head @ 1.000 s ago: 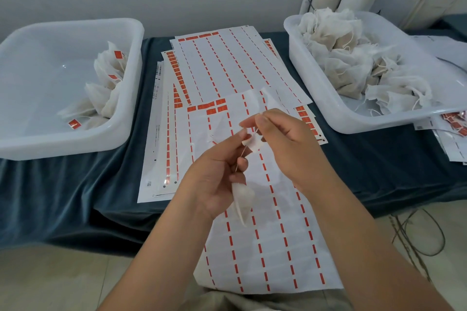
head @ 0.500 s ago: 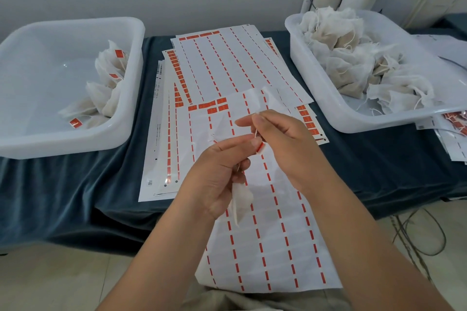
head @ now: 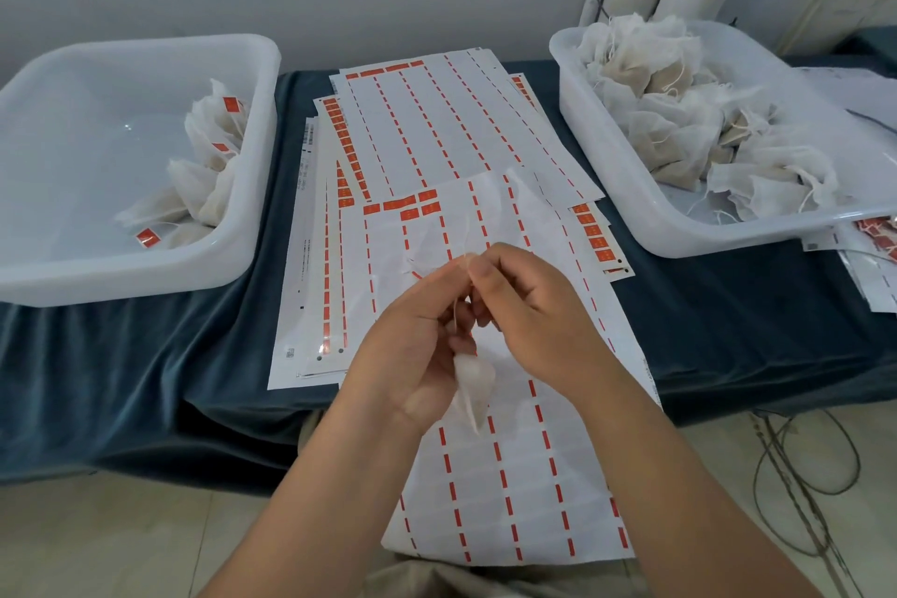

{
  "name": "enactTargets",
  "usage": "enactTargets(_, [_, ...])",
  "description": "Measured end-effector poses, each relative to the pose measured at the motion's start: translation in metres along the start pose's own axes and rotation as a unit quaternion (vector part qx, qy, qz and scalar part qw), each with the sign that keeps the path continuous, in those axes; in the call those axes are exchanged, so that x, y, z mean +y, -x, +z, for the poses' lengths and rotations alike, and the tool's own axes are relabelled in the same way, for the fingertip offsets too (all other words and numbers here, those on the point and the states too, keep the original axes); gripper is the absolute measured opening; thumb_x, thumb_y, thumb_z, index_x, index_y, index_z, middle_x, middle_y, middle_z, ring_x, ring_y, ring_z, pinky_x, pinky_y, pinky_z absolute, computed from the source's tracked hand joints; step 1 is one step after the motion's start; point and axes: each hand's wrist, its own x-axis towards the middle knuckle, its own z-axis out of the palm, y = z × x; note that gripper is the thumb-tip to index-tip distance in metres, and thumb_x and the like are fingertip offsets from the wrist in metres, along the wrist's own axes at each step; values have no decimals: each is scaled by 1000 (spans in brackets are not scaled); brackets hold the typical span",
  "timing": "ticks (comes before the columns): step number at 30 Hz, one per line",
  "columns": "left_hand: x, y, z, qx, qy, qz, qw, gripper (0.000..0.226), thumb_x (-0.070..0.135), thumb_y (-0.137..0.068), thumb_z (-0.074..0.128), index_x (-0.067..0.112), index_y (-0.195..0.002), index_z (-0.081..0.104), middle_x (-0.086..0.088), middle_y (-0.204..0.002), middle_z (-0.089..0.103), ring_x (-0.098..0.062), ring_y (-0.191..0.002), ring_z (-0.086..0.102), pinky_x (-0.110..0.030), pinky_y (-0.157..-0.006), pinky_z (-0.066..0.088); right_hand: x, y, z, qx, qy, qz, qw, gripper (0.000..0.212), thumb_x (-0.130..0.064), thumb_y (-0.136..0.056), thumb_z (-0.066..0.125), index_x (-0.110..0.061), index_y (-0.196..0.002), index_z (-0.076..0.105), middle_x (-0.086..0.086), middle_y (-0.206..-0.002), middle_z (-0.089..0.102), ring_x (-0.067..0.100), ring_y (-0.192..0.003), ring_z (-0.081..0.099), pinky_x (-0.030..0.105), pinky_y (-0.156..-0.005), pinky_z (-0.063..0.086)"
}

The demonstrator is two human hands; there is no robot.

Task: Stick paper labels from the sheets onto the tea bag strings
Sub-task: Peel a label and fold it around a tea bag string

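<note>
**Between fingertips: string pinched**

Under left hand (head: 417, 354), small white mesh tea bag (head: 473, 384) hanging, thin white string (head: 456, 312) held taut upward, likely for steady sticking. Left hand pinching string low; right hand (head: 529, 306) pinching its upper end, label hidden. Beneath both hands, white sheet of red-striped paper labels (head: 514, 490).

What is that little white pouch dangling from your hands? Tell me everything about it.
The tea bag is a small white pouch of thin, gauzy mesh, tapering to a point that hangs downward. The left hand holds its top. Its thin white string runs up to the right hand, which pinches it. It hangs above a label sheet.
</note>
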Motion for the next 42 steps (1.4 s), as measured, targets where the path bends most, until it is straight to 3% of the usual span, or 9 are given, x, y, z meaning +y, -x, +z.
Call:
enactTargets(5, [5,-1,-2,-7,-34,0,999,19,33,-96,76,19,-85,84,-2,-81,62,-11,-71,51,-20,-53,45,0,2,-1,-10,-6,26,1000,33,-35,-111,40,-27,-84,57,-12,-72,60,4,-71,60,15,-68,49])
enactTargets(8, [8,3,-3,13,-125,61,990,18,33,-101,70,27,-98,86,3,-87,72,-10,-77,57,-25,-63,48,-1,3,-1,-14,-6,41,999,34,-35,-112,38,-27,-84,57,-10,-73,61,4,-71,60,14,-68,49])
enactTargets(12, [11,7,-3,45,-230,177,956,13,35,-98,73,41,-93,84,12,-92,80,1,-78,68,-18,-66,50,-5,2,-2,12,11,18,1000,30,-33,-110,41,-32,-88,61,-14,-79,65,6,-78,64,13,-69,50])
enactTargets(16, [9,8,1,56,-228,231,944,24,29,-101,70,39,-84,83,12,-82,79,4,-73,69,-8,-61,49,-8,2,-1,13,0,19,1000,30,-33,-111,41,-39,-90,61,-18,-82,68,5,-82,67,12,-70,51])
enactTargets(20, [4,8,9,56,-232,256,937,33,28,-103,65,50,-82,80,14,-82,78,2,-78,71,-6,-65,49,-6,4,1,19,16,19,1000,28,-35,-112,36,-31,-91,55,-17,-82,63,4,-79,63,12,-71,50])
enactTargets(26, [2,2,8,61,-256,254,931,20,35,-103,67,49,-94,77,14,-87,78,-6,-83,72,-15,-70,56,-5,6,0,52,76,-14,996,28,-38,-108,37,-24,-91,55,-13,-74,58,7,-80,62,13,-70,50])
enactTargets(32, [12,7,-7,12,-282,285,916,10,33,-98,75,34,-94,84,12,-90,80,-6,-87,74,-15,-76,57,-6,5,3,59,71,-23,995,29,-34,-108,39,-29,-86,57,-14,-76,62,7,-75,63,12,-66,49])
enactTargets(38, [35,17,-26,41,-368,343,863,9,33,-109,56,31,-104,63,13,-86,79,-5,-86,75,-15,-69,55,-4,9,12,16,-12,21,1000,54,-61,-102,25,-28,-98,66,-9,-84,68,10,-81,66,13,-72,50])
enactTargets(42, [90,30,-45,40,-405,417,812,14,29,-112,46,37,-103,52,8,-70,69,-7,-66,68,-21,-61,56,7,9,10,-3,-27,32,999,50,-64,-100,22,-41,-97,66,-9,-84,69,11,-81,66,13,-71,50])
